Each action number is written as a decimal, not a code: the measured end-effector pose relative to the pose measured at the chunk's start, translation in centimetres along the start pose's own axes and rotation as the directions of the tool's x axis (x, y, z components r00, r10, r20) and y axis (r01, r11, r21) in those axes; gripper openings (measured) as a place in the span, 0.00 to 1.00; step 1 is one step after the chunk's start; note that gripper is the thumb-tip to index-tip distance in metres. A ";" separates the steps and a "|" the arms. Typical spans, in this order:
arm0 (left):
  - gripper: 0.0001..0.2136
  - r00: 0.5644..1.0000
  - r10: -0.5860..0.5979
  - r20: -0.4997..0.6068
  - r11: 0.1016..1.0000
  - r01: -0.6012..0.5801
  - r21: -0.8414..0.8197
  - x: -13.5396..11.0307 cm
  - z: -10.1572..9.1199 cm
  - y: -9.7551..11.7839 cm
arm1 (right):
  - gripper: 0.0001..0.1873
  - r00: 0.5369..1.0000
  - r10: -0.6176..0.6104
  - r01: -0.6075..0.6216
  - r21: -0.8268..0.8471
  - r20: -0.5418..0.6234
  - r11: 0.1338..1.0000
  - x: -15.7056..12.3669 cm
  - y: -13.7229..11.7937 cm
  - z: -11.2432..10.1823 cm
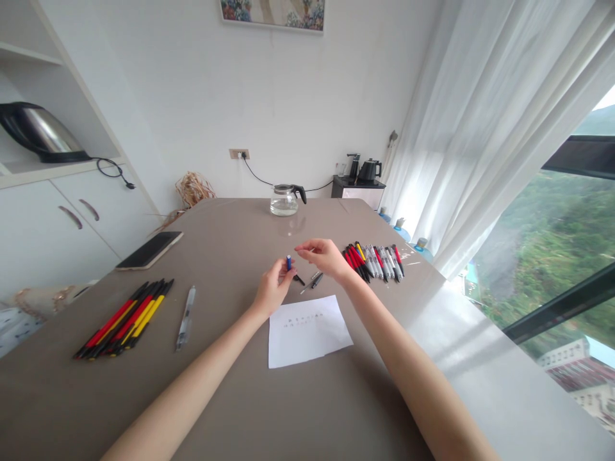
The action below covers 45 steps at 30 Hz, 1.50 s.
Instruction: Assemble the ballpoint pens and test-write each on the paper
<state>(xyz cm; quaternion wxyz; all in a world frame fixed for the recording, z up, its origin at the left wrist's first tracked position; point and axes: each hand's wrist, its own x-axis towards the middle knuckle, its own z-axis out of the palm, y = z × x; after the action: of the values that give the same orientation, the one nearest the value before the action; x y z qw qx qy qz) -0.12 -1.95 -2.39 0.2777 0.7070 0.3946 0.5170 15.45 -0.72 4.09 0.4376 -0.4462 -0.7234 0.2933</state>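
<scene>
My left hand [273,287] pinches a small blue pen part [289,262] upright above the brown table [230,397]. My right hand [323,255] hovers just right of it, fingers loosely spread, holding nothing that I can see. Below the hands lie small dark pen pieces [311,280] and a white sheet of paper [307,330] with faint writing. A row of red, black, yellow and white pens [375,261] lies right of my right hand. At the left is a bundle of black, red and yellow pens [125,317], with a single clear pen [186,317] beside it.
A glass carafe [285,199] stands at the table's far end. A dark notebook [150,250] lies at the far left. A steel kettle [41,133] sits on the left shelf. A small cabinet with kettles [359,184] and white curtains [480,128] are at the right.
</scene>
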 end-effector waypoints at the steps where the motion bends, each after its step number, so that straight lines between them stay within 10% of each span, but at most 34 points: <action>1: 0.12 1.000 -0.004 0.003 1.000 0.004 0.000 0.0 0.0 0.0 | 0.13 1.000 -0.007 0.007 -0.003 0.003 1.000 0.0 0.0 -0.1; 17: 0.12 1.000 -0.026 0.002 1.000 0.026 0.003 0.0 0.0 -0.2 | 0.16 0.972 -0.226 0.230 -0.417 0.060 0.879 -1.1 -1.5 0.1; 32: 0.11 1.000 -0.001 0.018 0.989 -0.002 0.150 -0.2 -0.2 0.2 | 0.11 0.994 0.105 -0.076 -0.760 -0.011 0.645 -0.6 3.1 -2.5; 45: 0.10 0.999 -0.016 0.039 0.983 0.008 0.186 -0.3 -0.3 0.6 | 0.10 0.942 0.201 0.075 -0.749 0.270 0.659 -1.0 7.2 -3.8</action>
<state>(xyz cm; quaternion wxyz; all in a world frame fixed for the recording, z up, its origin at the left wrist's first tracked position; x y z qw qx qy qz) -0.32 -2.59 -1.94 0.2217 0.7378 0.4396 0.4618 21.85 1.64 -0.49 0.0768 -0.5560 -0.8258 0.0547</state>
